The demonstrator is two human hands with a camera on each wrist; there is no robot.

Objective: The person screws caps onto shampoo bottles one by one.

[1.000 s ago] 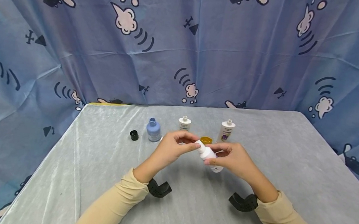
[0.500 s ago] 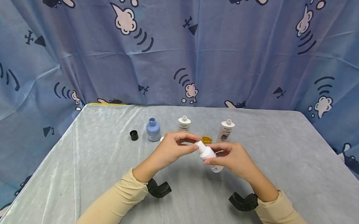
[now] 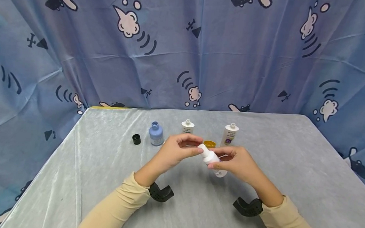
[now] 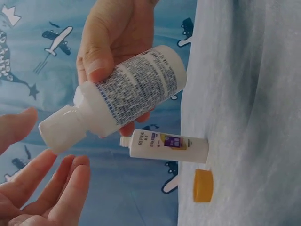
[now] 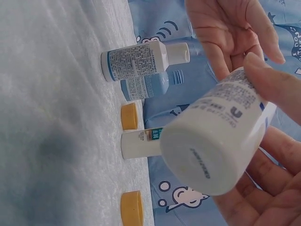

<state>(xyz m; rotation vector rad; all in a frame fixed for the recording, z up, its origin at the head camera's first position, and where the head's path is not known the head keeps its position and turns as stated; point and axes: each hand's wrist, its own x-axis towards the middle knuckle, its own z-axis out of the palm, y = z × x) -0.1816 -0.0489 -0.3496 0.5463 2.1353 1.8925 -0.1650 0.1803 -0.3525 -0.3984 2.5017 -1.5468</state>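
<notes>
A white bottle (image 3: 220,172) with a printed label is held tilted above the table, its white cap (image 3: 203,149) pointing up and to the left. My right hand (image 3: 237,162) grips the bottle round its body, thumb across the label in the left wrist view. My left hand (image 3: 178,148) has thumb and fingertips at the cap, pinching it in the head view; the left wrist view shows a fingertip (image 4: 49,155) against the cap and the thumb close to its end. In the right wrist view the bottle's base faces the camera and its cap is hidden.
Behind the hands stand a blue bottle (image 3: 156,135) without cap and two uncapped white bottles (image 3: 187,127) (image 3: 230,135). A black cap (image 3: 136,139) and a yellow cap (image 3: 210,144) lie on the grey cloth. The right wrist view also shows a capped white bottle (image 5: 134,61) and another yellow cap (image 5: 129,117).
Both hands stay in nearly the same place with the bottle between them. The left fingers shift only slightly at the cap, and the head view tilts a little.
</notes>
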